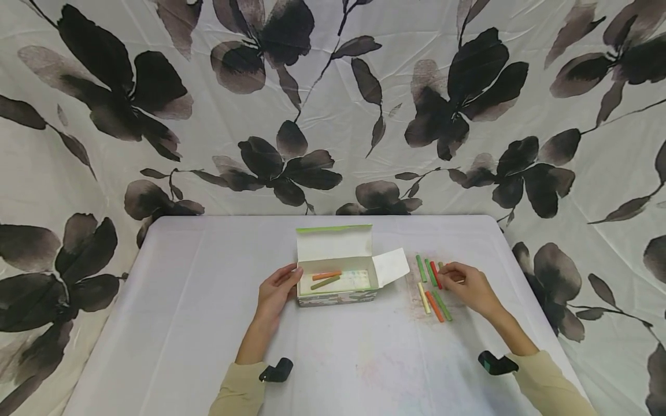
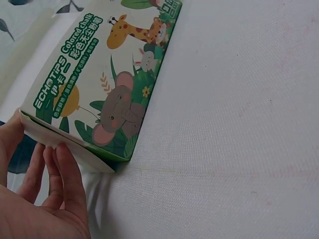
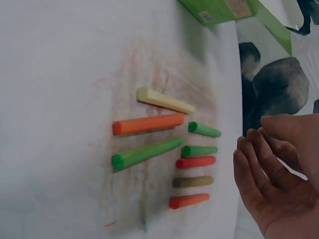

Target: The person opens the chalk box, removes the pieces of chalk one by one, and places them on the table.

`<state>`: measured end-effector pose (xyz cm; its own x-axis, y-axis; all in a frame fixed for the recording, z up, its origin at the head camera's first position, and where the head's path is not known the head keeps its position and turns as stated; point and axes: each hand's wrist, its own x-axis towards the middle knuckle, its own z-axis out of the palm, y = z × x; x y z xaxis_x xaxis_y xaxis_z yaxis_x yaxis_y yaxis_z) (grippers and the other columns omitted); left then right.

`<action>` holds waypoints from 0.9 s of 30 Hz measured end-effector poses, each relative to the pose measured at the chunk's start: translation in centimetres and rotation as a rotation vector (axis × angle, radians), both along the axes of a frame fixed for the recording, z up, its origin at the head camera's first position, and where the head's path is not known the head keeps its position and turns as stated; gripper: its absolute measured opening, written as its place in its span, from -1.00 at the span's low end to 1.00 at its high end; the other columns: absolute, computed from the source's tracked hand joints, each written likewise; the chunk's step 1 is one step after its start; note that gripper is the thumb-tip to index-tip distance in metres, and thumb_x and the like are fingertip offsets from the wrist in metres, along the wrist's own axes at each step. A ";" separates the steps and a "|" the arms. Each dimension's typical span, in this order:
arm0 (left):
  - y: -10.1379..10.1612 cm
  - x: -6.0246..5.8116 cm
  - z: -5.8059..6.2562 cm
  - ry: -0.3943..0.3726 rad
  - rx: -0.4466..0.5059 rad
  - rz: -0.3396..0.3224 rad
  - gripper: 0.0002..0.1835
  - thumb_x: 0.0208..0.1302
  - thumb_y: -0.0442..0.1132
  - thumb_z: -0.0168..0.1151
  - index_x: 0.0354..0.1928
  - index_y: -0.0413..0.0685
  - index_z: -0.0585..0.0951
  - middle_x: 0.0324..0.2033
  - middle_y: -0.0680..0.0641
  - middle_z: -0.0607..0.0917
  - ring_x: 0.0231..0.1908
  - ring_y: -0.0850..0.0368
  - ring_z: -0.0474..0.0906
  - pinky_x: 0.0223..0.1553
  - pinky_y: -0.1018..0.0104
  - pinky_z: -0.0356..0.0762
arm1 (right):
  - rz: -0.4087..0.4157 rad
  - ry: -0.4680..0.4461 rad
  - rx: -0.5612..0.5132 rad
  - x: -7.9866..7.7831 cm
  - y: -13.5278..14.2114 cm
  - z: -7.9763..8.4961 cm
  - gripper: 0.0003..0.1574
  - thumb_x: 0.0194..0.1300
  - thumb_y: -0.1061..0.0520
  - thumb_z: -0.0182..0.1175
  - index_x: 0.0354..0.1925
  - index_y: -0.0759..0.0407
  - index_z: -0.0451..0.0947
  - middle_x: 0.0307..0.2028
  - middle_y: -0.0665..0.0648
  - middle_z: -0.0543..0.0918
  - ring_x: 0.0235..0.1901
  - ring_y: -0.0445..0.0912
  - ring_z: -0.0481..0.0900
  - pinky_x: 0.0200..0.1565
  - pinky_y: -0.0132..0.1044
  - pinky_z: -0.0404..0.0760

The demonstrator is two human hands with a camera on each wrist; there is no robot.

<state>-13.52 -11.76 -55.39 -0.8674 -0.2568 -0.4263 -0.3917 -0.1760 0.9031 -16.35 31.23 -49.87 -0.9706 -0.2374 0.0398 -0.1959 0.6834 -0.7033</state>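
Observation:
A chalk box [image 1: 335, 299] lies with its lid raised at mid-table. Inside it are an orange chalk [image 1: 326, 275] and an olive chalk [image 1: 325, 282]. My left hand [image 1: 274, 293] grips the box's left end, thumb at the upper edge and fingers against the end panel, as the left wrist view shows. To the right, my right hand [image 1: 470, 290] hovers beside loose chalks, fingers bent loosely, nothing seen between them. Those chalks include a pale yellow one [image 3: 165, 101], an orange one [image 3: 149, 123], a large green one [image 3: 147, 153], a red one [image 3: 196, 162] and an olive one [image 3: 193, 181].
The white tabletop [image 1: 198, 323] carries chalk smudges around the loose sticks. A side flap [image 1: 391, 267] of the box sticks out to the right, toward the chalks. Behind the table hangs a floral cloth [image 1: 322, 104].

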 end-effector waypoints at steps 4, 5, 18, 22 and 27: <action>0.0 0.0 -0.1 0.004 0.005 0.006 -0.41 0.24 0.00 0.52 0.23 -0.11 0.63 -0.08 -0.02 0.68 -0.25 0.20 0.65 -0.29 0.45 0.60 | 0.009 0.013 -0.021 -0.7 -0.6 0.6 -0.81 0.44 0.20 0.30 -0.07 0.32 0.66 -0.23 0.20 0.75 -0.23 0.05 0.70 -0.32 -0.32 0.64; -0.1 0.0 -0.1 0.005 0.005 0.006 -0.41 0.24 0.00 0.52 0.23 -0.12 0.63 -0.08 -0.02 0.68 -0.25 0.20 0.64 -0.29 0.45 0.60 | 0.014 0.019 -0.025 -0.9 -0.8 0.8 -0.81 0.45 0.19 0.30 -0.07 0.31 0.67 -0.23 0.21 0.75 -0.22 0.05 0.71 -0.32 -0.31 0.64; 0.1 0.0 0.1 0.014 0.017 0.014 -0.46 0.26 -0.04 0.51 0.21 -0.12 0.64 -0.14 0.02 0.70 -0.29 0.17 0.67 -0.31 0.45 0.60 | 0.106 0.070 -0.079 -3.1 -4.2 3.3 -0.80 0.44 0.14 0.31 -0.06 0.23 0.67 -0.20 0.13 0.74 -0.22 0.02 0.71 -0.18 -0.29 0.66; 0.0 0.0 0.1 0.018 0.020 0.013 -0.44 0.24 -0.02 0.52 0.21 -0.13 0.64 -0.15 0.04 0.70 -0.28 0.17 0.66 -0.31 0.45 0.60 | 0.143 0.095 -0.092 -3.8 -5.6 4.0 -0.82 0.43 0.17 0.32 -0.06 0.25 0.67 -0.22 0.14 0.73 -0.22 0.00 0.69 -0.18 -0.31 0.65; 0.0 0.0 -0.1 0.015 0.028 0.022 -0.45 0.25 -0.05 0.52 0.20 -0.14 0.64 -0.15 0.03 0.70 -0.29 0.18 0.67 -0.31 0.44 0.61 | 0.183 0.095 -0.135 -4.5 -7.5 4.5 -0.80 0.44 0.18 0.31 -0.05 0.27 0.67 -0.21 0.15 0.74 -0.20 0.00 0.68 -0.15 -0.32 0.64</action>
